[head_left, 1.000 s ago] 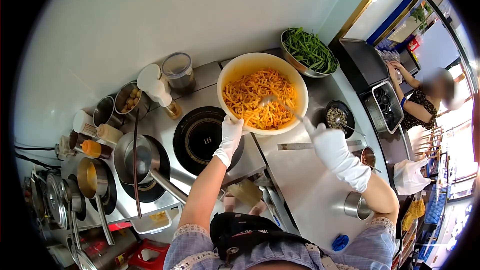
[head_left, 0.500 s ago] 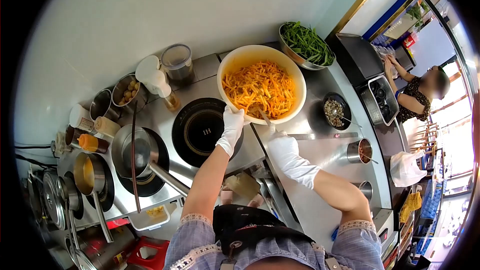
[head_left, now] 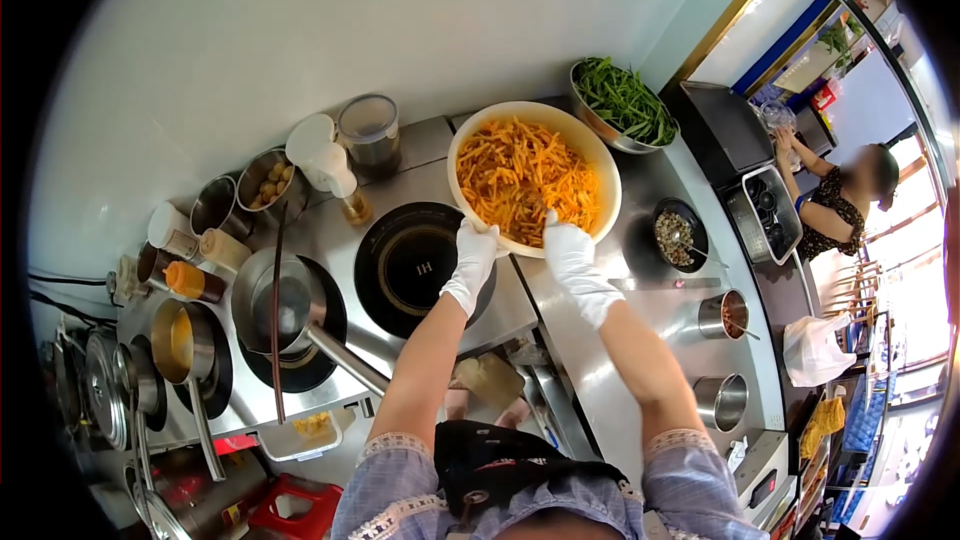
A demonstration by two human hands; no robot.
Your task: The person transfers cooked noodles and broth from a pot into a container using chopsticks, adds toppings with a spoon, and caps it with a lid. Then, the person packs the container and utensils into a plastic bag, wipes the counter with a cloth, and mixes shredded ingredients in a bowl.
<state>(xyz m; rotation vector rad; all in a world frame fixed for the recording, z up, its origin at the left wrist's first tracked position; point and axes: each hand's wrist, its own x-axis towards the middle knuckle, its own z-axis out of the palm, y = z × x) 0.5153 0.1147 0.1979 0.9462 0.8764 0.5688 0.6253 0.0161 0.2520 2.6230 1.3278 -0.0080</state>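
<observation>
A large cream bowl (head_left: 611, 172) stands at the back of the counter, heaped with glossy orange vegetable strips (head_left: 525, 165). My left hand (head_left: 473, 262), in a white glove, is closed on the bowl's near-left rim. At the near-right rim, my gloved right hand (head_left: 577, 265) is closed round the handle of a metal utensil; its working end is buried in the strips and mostly hidden. Left of the bowl lies a black induction plate (head_left: 415, 265). A metal bowl of green leaves (head_left: 628, 100) stands just behind to the right.
A saucepan (head_left: 275, 300) with long chopsticks (head_left: 278, 340) across it sits on the left; its handle juts toward me. Bottles and tubs line the wall. Rightward are a black bowl of chopped bits (head_left: 680, 237), a knife (head_left: 665, 283) and metal cups (head_left: 722, 315). Another person (head_left: 845, 190) stands beyond.
My right hand has moved up and inward over the bowl's rim, pushing the utensil deeper into the strips. The strips are shifted and heaped differently. My left hand keeps its hold.
</observation>
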